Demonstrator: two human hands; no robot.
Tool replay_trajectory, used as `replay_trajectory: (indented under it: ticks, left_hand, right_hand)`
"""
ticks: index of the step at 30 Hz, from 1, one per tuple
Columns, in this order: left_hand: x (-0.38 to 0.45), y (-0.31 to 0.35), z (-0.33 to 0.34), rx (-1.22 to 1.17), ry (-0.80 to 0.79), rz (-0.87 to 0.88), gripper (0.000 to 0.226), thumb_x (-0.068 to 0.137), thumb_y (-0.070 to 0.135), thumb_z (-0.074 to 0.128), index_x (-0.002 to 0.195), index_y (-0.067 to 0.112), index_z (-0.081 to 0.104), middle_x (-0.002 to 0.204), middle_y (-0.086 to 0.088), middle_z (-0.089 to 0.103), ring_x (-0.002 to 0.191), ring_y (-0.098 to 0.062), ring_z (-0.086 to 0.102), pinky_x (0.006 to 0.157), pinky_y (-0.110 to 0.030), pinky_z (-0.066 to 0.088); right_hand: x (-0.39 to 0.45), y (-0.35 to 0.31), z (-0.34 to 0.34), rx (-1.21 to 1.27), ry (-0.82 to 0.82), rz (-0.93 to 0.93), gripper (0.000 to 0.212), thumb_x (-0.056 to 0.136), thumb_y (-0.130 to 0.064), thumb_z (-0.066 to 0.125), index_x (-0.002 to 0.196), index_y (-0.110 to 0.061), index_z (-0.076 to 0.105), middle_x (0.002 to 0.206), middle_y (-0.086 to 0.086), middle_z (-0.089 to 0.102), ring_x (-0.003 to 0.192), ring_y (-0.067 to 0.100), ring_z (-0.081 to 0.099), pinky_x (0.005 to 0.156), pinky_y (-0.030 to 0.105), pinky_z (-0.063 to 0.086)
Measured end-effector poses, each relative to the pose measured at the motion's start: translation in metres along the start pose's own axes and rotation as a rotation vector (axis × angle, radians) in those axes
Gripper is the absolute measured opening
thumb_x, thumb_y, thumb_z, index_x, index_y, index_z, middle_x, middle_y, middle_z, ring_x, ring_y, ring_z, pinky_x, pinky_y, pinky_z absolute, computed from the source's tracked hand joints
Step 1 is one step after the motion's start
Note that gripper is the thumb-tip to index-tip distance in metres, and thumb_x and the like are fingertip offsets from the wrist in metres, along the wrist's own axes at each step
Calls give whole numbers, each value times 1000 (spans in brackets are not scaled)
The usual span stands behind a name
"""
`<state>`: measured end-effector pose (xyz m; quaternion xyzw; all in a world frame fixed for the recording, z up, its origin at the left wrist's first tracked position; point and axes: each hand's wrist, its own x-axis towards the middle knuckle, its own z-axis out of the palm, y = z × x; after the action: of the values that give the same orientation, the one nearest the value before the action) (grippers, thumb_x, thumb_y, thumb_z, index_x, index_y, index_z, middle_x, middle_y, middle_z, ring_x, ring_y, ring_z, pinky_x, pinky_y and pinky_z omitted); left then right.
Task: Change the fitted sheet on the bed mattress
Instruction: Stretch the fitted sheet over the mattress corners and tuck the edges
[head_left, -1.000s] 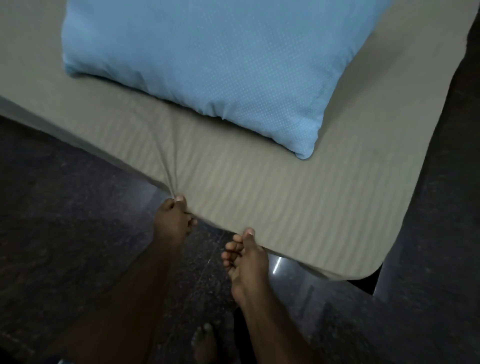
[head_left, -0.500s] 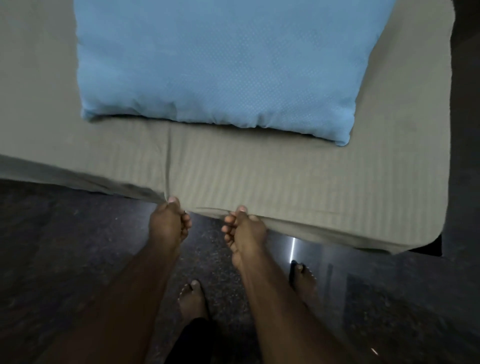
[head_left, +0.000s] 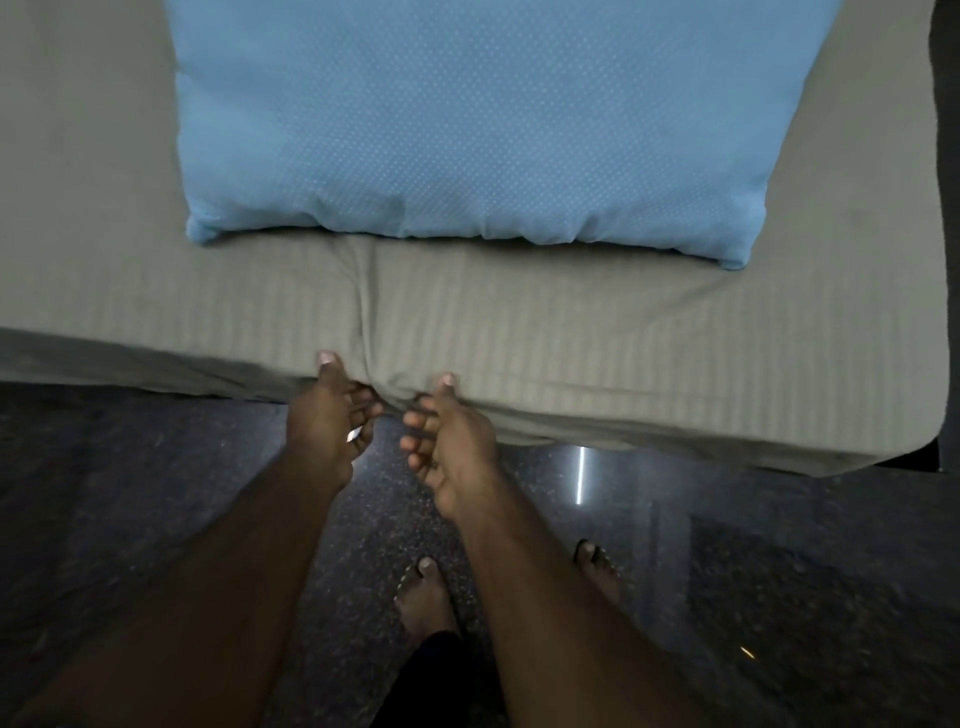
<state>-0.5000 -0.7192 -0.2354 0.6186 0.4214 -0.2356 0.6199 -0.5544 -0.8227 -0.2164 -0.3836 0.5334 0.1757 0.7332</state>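
Nearest, two bare feet (head_left: 423, 597) on dark speckled floor (head_left: 156, 519), forearms reaching up toward the bed edge. Left hand (head_left: 327, 415) with thumb up on the olive striped fitted sheet (head_left: 571, 338) at the mattress edge, right hand (head_left: 449, 441) just beside it; fingers of both curled at a bunched fold, seemingly pinching the cloth, though blur leaves the grip uncertain. Farther back, blue dotted pillow (head_left: 493, 119) lying on the sheet.

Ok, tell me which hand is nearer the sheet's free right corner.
The right hand. It grips the sheet edge on the side towards that corner, while the left hand grips it further left, beside the crease.
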Motion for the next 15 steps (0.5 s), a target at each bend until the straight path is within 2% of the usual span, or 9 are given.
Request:
replay_trajectory:
  ticks: [3, 5, 9, 12, 15]
  left_hand:
    - [13, -4, -17, -21, 124, 101, 36, 105, 45, 41, 81, 20, 51, 57, 3, 55, 42, -5, 55, 45, -17, 35]
    - [21, -9, -39, -41, 191, 150, 35, 106, 41, 41, 78, 21, 49, 59, -1, 50, 37, -4, 49, 40, -16, 29]
    - [26, -7, -53, -43, 202, 178, 34, 106, 40, 41, 79, 20, 49, 64, -3, 50, 39, -6, 49, 41, -16, 30]
    - [18, -4, -46, -17, 143, 104, 38, 104, 49, 40, 82, 19, 51, 68, 0, 54, 43, -5, 53, 49, -19, 34]
    - [15, 12, -45, -95, 98, -24, 56, 95, 69, 39, 94, 16, 56, 84, -1, 59, 69, -13, 58, 59, -24, 40]
  right_hand:
    - [12, 9, 21, 70, 72, -91, 33, 104, -38, 49, 94, -8, 60, 71, 3, 63, 42, 9, 51, 41, 19, 36]
    - [15, 19, 29, 70, 81, -130, 28, 106, -33, 46, 93, -10, 54, 70, 3, 62, 39, 9, 51, 39, 19, 33]
    - [10, 26, 36, 67, 73, -115, 26, 106, -33, 47, 94, -11, 53, 72, 4, 63, 38, 8, 52, 38, 18, 33]
    - [5, 19, 29, 50, 53, -85, 29, 104, -36, 50, 96, -11, 61, 76, 3, 65, 43, 9, 53, 42, 20, 36]
    - [2, 14, 6, 105, 113, -53, 43, 99, -50, 54, 101, -9, 66, 70, 1, 62, 45, 11, 50, 45, 21, 35]
